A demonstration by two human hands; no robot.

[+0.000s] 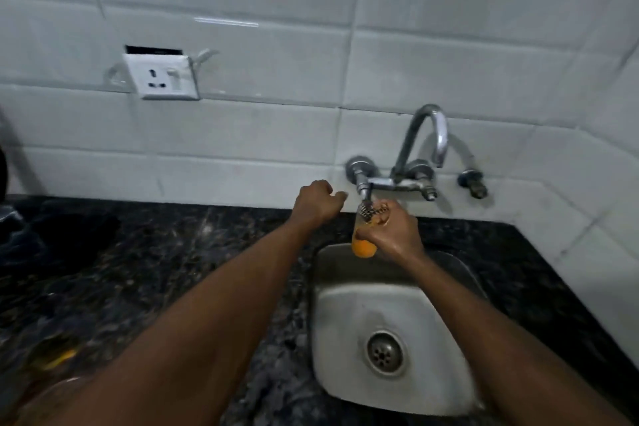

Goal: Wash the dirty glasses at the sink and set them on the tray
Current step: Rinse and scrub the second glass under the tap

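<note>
Right hand [390,235] is curled round the orange-stained glass [363,245], held directly under the tap [397,180] presumably so water is taken straight in, left hand [316,201] is curled on nothing just left of the tap, likely for the valve, sink [460,273] lies below the tap for runoff, tray not in view

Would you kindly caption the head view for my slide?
Right hand holds an orange-bottomed glass under the tap over the sink; left hand reaches toward the tap.
</note>
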